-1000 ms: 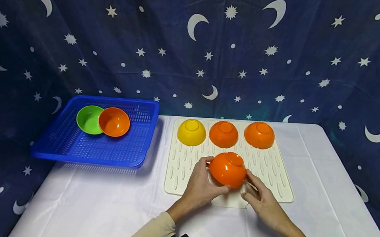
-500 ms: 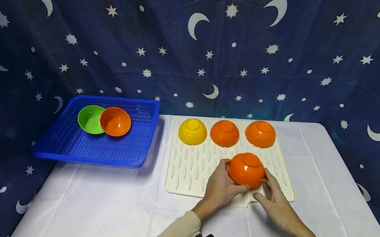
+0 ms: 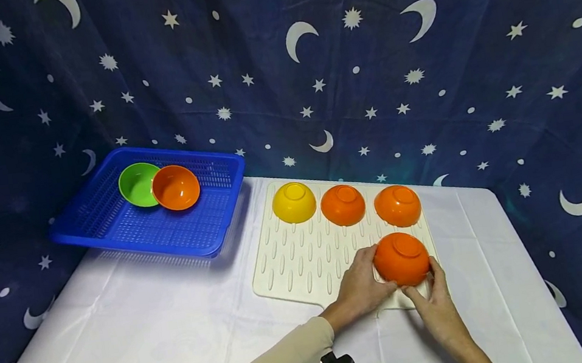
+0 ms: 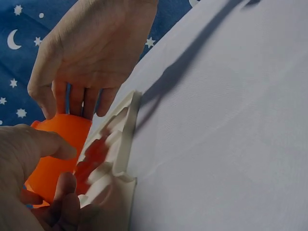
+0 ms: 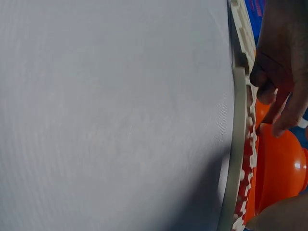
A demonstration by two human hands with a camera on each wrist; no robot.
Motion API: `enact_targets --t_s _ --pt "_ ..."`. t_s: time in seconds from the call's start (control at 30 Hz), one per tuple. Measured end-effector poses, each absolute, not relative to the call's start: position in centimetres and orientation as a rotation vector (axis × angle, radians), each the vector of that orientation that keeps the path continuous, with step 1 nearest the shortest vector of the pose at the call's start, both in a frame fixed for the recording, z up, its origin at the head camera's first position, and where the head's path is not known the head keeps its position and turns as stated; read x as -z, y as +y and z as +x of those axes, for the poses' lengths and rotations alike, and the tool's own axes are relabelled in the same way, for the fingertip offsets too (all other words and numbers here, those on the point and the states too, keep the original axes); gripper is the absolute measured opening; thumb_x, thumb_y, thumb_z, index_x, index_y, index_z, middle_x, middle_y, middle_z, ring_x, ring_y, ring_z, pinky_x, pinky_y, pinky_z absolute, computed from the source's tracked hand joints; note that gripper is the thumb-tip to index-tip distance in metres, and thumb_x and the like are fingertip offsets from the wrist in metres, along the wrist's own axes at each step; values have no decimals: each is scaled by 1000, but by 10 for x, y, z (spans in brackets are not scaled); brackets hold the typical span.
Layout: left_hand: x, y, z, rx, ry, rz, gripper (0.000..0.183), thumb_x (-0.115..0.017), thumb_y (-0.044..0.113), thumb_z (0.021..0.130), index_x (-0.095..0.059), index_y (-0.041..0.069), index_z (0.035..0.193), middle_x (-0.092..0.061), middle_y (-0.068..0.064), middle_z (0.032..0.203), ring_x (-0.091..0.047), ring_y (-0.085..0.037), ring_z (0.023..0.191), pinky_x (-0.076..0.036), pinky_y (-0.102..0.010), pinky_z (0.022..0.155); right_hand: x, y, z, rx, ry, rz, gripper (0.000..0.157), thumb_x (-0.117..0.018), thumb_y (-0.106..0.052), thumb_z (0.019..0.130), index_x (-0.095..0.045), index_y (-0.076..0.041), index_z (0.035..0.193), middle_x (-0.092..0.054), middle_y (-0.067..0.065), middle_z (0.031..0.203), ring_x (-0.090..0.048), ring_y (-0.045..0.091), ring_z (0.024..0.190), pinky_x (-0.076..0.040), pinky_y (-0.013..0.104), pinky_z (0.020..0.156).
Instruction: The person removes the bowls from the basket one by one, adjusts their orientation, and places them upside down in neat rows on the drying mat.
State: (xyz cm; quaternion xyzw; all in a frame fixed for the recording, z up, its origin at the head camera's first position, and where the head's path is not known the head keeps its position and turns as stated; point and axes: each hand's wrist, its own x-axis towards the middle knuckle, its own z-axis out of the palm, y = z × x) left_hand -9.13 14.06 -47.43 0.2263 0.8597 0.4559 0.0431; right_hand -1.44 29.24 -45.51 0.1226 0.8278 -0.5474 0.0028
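Note:
An upside-down orange bowl [image 3: 401,260] is held between both hands at the right front of a cream ribbed drying mat [image 3: 294,267]. My left hand [image 3: 361,282] grips its left side, thumb in front and fingers behind. On the opposite side my right hand [image 3: 440,309] holds the rim between thumb and fingers. In the left wrist view the bowl [image 4: 62,137] sits close over the mat's edge; whether it touches is unclear. A yellow bowl [image 3: 294,203] and two orange bowls, the middle one [image 3: 342,205] and the right one [image 3: 398,206], stand upside down along the mat's back.
A blue mesh basket [image 3: 210,241] at the back left holds a green bowl [image 3: 134,184] and an orange bowl [image 3: 176,187], both facing up and overlapping. The table has a white cloth [image 3: 125,350]. A dark curtain [image 3: 251,45] with moons and stars hangs behind.
Both hands have carried the upside-down orange bowl rightward across the mat, to in front of the right-hand orange bowl. The other bowls and the basket have not moved.

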Motion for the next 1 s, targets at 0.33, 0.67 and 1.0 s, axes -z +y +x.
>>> enact_targets --t_s 0.33,0.67,1.0 --pt "477 147 -92 -1348 2500 701 79 -77 21 84 -41 6 153 -52 -7 148 -51 -16 132 -44 -32 104 459 308 -18 1683 2594 423 92 -58 -16 103 15 3 157 9 33 162 8 45 150 0 58 118" --pt "473 143 -95 -1246 2410 795 73 -66 23 90 -39 6 156 -43 -6 156 -43 -12 138 -37 -28 109 462 321 -21 1703 2556 407 93 -57 -17 104 17 3 156 14 29 163 12 43 149 2 56 118" --pt "473 140 -94 -1123 2440 908 71 -61 28 94 -36 3 157 -32 -11 162 -34 -15 144 -34 -28 111 462 319 -24 1374 2765 472 95 -61 -21 97 7 12 155 1 36 159 3 50 146 -9 68 114"
